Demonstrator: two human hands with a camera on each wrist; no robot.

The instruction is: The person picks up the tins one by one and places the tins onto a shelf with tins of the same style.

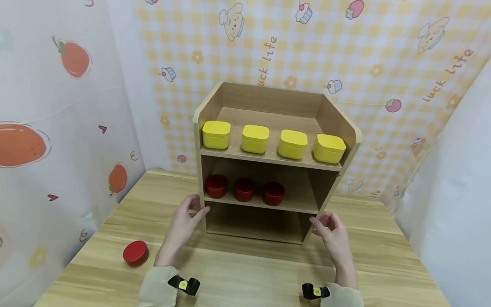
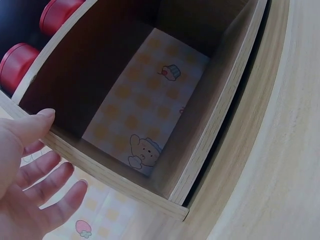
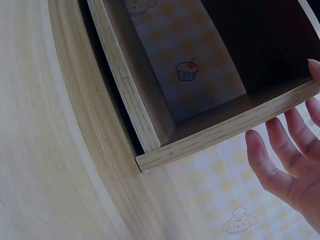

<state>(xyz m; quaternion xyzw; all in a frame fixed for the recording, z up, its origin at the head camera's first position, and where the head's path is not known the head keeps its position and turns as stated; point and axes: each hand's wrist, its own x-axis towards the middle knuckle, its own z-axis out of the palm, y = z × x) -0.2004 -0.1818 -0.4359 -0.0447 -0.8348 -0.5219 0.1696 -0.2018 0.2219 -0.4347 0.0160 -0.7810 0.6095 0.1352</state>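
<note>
A wooden shelf [image 1: 261, 160] with three levels stands on the table. My left hand [image 1: 185, 219] holds its left side panel near the bottom, thumb at the front edge and fingers along the outside. At the opposite side panel, my right hand [image 1: 333, 234] does the same, its thumb on the front edge. Several yellow lidded boxes [image 1: 255, 139] sit in a row on the top level. Three round red containers [image 1: 244, 189] stand on the middle level, towards the left. Two of these red containers [image 2: 19, 67] also show in the left wrist view.
Another round red container [image 1: 136, 253] lies on the wooden table [image 1: 245, 277], left of my left forearm. Patterned cloth [image 1: 176, 51] hangs behind the shelf, and pale cloth walls stand on both sides. The bottom level [image 1: 253, 221] lies between my hands.
</note>
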